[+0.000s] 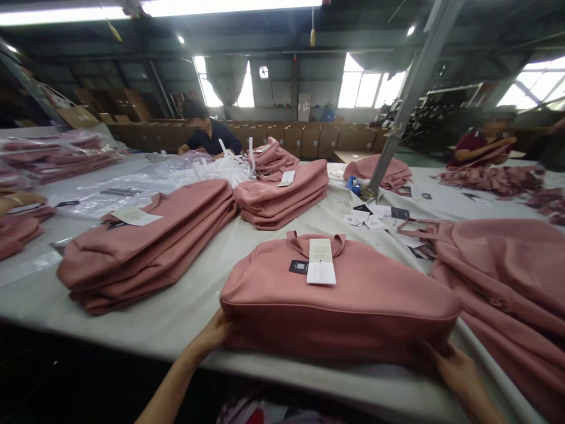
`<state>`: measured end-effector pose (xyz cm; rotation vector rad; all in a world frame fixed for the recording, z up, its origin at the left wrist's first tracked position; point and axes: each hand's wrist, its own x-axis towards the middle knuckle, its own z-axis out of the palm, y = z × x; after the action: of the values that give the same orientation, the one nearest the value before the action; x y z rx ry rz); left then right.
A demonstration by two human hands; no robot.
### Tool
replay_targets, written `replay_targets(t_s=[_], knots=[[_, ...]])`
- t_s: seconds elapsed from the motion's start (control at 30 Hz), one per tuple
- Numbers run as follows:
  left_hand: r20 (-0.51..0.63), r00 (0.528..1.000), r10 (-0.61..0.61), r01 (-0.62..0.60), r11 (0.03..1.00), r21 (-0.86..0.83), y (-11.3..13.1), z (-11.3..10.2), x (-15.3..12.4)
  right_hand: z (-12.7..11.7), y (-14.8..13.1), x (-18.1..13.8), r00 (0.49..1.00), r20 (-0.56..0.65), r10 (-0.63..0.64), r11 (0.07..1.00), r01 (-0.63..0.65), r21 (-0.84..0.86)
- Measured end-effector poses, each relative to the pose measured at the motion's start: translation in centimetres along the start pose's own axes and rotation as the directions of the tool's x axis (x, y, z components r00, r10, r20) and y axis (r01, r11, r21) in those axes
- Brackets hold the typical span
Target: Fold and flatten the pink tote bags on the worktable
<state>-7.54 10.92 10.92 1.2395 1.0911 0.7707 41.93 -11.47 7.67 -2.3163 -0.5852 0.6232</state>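
A pink bag (348, 321) lies in front of me at the table's front edge, its handle loop on the far side. On top of it rest a white tag (321, 271) and a smaller black tag (299, 267). My left hand (222, 327) grips the bag's near left corner, its fingers partly hidden by the fabric. At the near right corner my right hand (452, 362) is closed on the bag, with the thumb against the side and other fingers tucked out of sight.
Stacks of pink bags stand left (150, 247), behind (282, 194) and right (507, 282). Loose tags (371, 218) lie near a metal post (408, 100). White strips (220, 168) and clear plastic (128, 185) cover the table's far left. Two people work across the table; another person's arm (15, 203) shows left.
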Motion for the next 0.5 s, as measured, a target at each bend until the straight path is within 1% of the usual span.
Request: replay_targets(t_s=[0.07, 0.1, 0.13, 0.2, 0.27, 0.3, 0.37, 0.4, 0.43, 0.5], knots=[[0.036, 0.999, 0.014, -0.015, 1.000, 0.010, -0.8, -0.4, 0.1, 0.5, 0.9, 0.4, 1.000, 0.013, -0.009, 1.000, 0.009, -0.008], [0.021, 0.999, 0.041, -0.041, 0.999, 0.016, -1.1, -0.6, 0.2, 0.5, 1.2, 0.4, 1.000, 0.009, -0.013, 1.000, 0.014, -0.015], [-0.034, 0.998, 0.061, -0.060, 0.998, 0.019, -1.5, -0.7, 0.2, 0.3, 1.4, 0.5, 1.000, 0.006, -0.021, 1.000, 0.021, -0.018], [-0.213, 0.975, 0.062, -0.058, 0.998, 0.022, -2.7, -0.3, -0.1, 0.0, 1.6, 0.2, 0.999, 0.024, -0.039, 0.999, 0.038, 0.006], [-0.362, 0.932, 0.009, 0.003, 1.000, 0.031, -4.3, 0.5, -0.7, 0.1, 1.9, -0.2, 0.997, 0.058, -0.054, 0.998, 0.052, 0.035], [-0.398, 0.917, -0.013, 0.033, 0.998, 0.045, -5.1, 0.9, -1.0, 0.4, 2.0, -0.4, 0.996, 0.068, -0.065, 0.997, 0.063, 0.039], [-0.406, 0.914, -0.015, 0.054, 0.995, 0.084, -6.1, 1.5, -1.3, 1.0, 2.3, -0.8, 0.995, 0.056, -0.083, 0.997, 0.083, 0.009], [-0.402, 0.915, -0.012, 0.055, 0.994, 0.098, -6.2, 1.6, -1.2, 1.3, 2.5, -0.8, 0.995, 0.040, -0.095, 0.995, 0.095, -0.017], [-0.399, 0.917, -0.006, 0.053, 0.993, 0.106, -6.0, 1.6, -1.0, 1.5, 2.7, -0.7, 0.993, 0.029, -0.114, 0.993, 0.115, -0.041], [-0.388, 0.921, 0.007, 0.039, 0.993, 0.110, -5.3, 1.3, -0.3, 1.4, 2.9, -0.4, 0.983, 0.057, -0.175, 0.980, 0.179, -0.082]])
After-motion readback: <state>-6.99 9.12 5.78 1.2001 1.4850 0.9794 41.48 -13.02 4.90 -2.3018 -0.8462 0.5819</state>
